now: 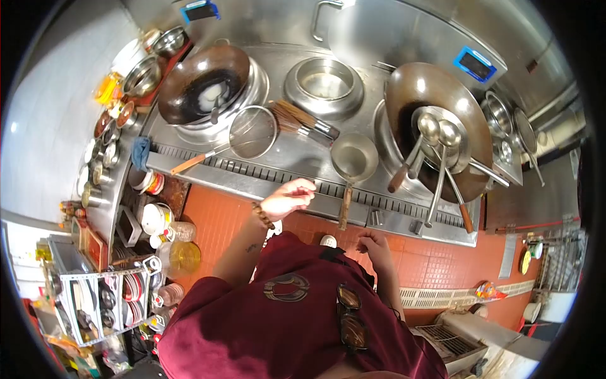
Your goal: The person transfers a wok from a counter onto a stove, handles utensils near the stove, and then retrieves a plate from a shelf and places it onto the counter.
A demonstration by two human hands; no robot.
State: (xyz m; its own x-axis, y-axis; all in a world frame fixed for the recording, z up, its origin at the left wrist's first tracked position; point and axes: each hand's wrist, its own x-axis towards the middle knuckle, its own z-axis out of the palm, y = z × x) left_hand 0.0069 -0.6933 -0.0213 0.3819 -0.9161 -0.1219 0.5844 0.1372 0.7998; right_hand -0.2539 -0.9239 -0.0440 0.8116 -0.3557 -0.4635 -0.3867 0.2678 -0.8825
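Observation:
My left hand (290, 197) hangs over the front edge of the stove, palm up with its fingers loosely bent and apart, holding nothing; a beaded bracelet (262, 216) is on that wrist. Lower and to the right, my right hand (375, 245) is empty beside my body, its fingers slack and slightly bent. Between and above the hands lies a metal ladle pan (355, 158) with its wooden handle over the edge. A mesh strainer (252, 131) and bamboo brushes (302, 120) rest on the steel stove top (309, 165).
At the left is a tilted wok (202, 82) with a ladle in it. A large wok (470, 114) at the right holds a bowl and several ladles. A metal pot ring (324, 85) sits between them. Bowls and jars line the left side; an oil jug (180, 258) stands below.

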